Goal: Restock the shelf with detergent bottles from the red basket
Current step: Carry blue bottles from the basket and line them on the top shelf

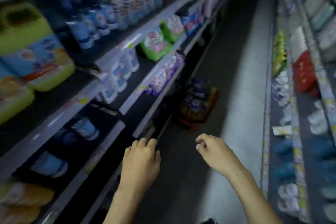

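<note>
Stretched out toward twelve o'clock with nothing held: left hand (pixel 140 158) and right hand (pixel 211 151), fingers loosely curled, probably readying to lift detergent bottles (pixel 195 94) from the red basket (pixel 198 112), parked on the floor beside the shelf (pixel 145 85) at nine o'clock.

One wide-angle view, worn on the person's head, looks forward and down along a shop aisle (pixel 238 56), tilted and blurred. The left hand (pixel 141 158) and right hand (pixel 212 152) are nearest, low in frame; the red basket (pixel 198 109) sits farther ahead, beside the left shelves (pixel 116 52).
</note>
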